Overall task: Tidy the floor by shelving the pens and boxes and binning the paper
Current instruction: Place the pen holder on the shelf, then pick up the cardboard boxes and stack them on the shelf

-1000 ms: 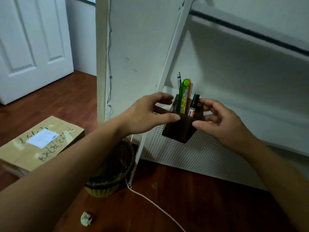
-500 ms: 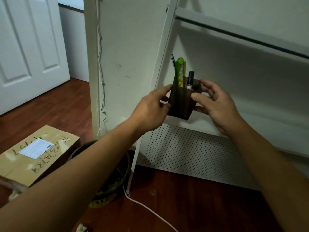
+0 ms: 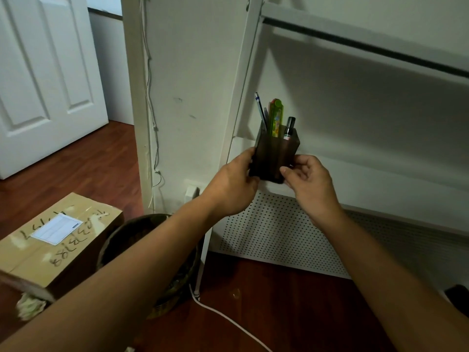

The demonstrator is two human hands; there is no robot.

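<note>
A dark square pen holder (image 3: 275, 156) stands upright at the front left corner of the white shelf (image 3: 355, 179), with several pens (image 3: 276, 118) sticking out of it, one bright green. My left hand (image 3: 233, 184) grips its left side and my right hand (image 3: 309, 181) grips its right lower corner. A cardboard box (image 3: 50, 247) with a white label lies on the floor at the left. A crumpled paper ball (image 3: 29, 307) lies beside the box's near corner. A woven basket bin (image 3: 142, 235) sits under my left forearm, partly hidden.
The white shelf unit has a slanted post (image 3: 243, 80) and a perforated lower panel (image 3: 279, 237). A white cable (image 3: 228, 318) runs across the wooden floor (image 3: 291, 313). A white door (image 3: 45, 72) stands at the left. A dark object (image 3: 459, 298) shows at the right edge.
Both hands have carried the pen holder up and back from above the floor to the shelf's front left corner. My fingers have slid down to its lower part.
</note>
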